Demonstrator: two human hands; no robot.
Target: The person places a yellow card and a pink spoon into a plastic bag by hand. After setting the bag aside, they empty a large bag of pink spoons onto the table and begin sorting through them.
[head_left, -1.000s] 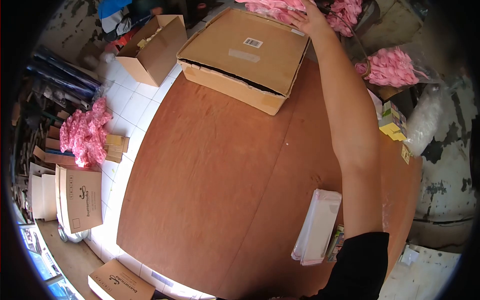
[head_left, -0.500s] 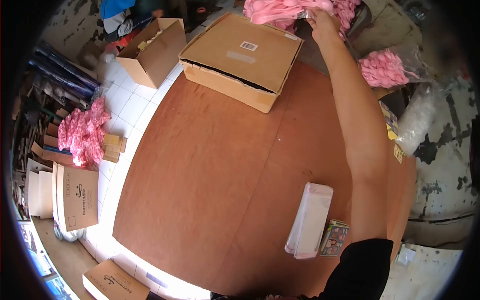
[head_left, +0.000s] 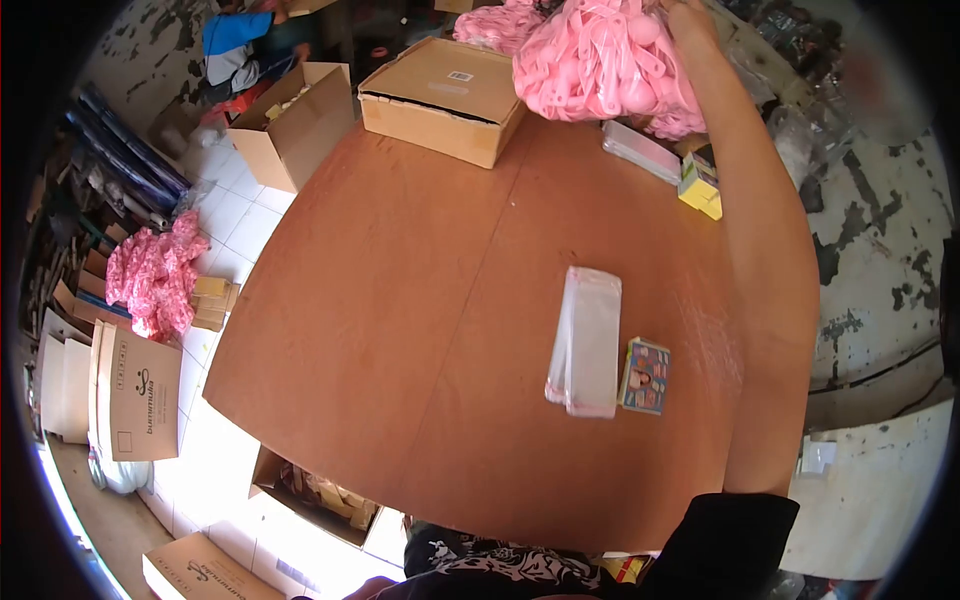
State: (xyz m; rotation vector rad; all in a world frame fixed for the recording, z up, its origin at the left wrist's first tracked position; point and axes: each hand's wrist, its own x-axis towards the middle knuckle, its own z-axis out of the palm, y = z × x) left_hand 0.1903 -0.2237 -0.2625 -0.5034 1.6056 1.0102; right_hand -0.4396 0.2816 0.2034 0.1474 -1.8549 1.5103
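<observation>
My right hand reaches to the far end of the table, its fingers closed at the top of a clear plastic bag of pink plastic spoons. The bag hangs bulging over the far table edge, beside the closed cardboard box. Another heap of pink spoons lies behind it. Closer to me, a stack of clear plastic sleeves lies flat next to a small stack of printed cards. My left hand is not visible.
The brown wooden table spreads before me. Near its far right stand a yellow box and more plastic sleeves. Open cartons and pink bundles are on the tiled floor at left. A person in blue sits beyond.
The bag of pink spoons has been lifted and drawn nearer by my right hand, over the table's far end. The camera view has shifted, showing more of the table's near edge.
</observation>
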